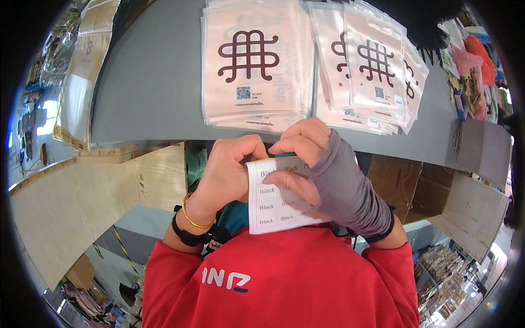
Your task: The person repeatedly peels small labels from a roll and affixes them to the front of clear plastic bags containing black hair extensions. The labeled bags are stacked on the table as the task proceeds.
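Frame centre: white rectangular paper label sheet (265, 214) | my grey-sleeved right hand (322, 167): clamped on it, thumb across its face | my left hand (229, 167): at its upper-left edge, can't tell whether gripping | upper centre: stacked pale-pink plastic pouches (249, 93)

The left hand (228, 164) lies off centre toward nine o'clock, fingers curled inward in a snug grip; the left forearm (182, 239) slants in from eight. The right hand (324, 167) sits toward three, thumb (298, 187) stretched toward ten, fingers (302, 141) arched above it; the right forearm (396, 237) enters from four.
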Action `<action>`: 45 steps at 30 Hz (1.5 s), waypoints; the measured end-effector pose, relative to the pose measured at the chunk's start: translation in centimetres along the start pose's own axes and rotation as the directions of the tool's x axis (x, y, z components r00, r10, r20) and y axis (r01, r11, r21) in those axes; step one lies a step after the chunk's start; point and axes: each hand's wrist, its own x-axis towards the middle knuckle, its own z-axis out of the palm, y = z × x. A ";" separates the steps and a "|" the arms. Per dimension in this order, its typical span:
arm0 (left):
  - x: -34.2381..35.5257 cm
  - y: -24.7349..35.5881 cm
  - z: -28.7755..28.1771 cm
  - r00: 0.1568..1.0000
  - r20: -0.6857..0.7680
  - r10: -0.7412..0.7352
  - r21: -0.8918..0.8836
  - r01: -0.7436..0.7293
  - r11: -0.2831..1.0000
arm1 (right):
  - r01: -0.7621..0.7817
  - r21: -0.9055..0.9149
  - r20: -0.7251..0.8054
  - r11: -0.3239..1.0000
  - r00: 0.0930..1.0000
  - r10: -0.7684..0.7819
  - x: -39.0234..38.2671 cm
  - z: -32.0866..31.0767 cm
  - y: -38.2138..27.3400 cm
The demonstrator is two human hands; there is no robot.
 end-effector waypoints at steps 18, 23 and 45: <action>0.7 -1.0 -0.1 1.000 -0.012 0.018 0.171 -0.015 0.985 | -0.078 0.008 0.045 0.997 0.996 0.078 -0.3 0.9 0.9; 0.9 -1.1 -0.1 1.000 -0.014 -0.023 0.107 0.024 0.994 | -0.043 -0.055 0.033 0.998 0.998 0.045 -0.3 1.1 1.0; 0.9 -1.6 -0.1 0.999 0.031 0.031 0.195 -0.036 0.980 | -0.050 -0.058 0.150 0.997 0.987 0.059 -0.8 1.6 2.2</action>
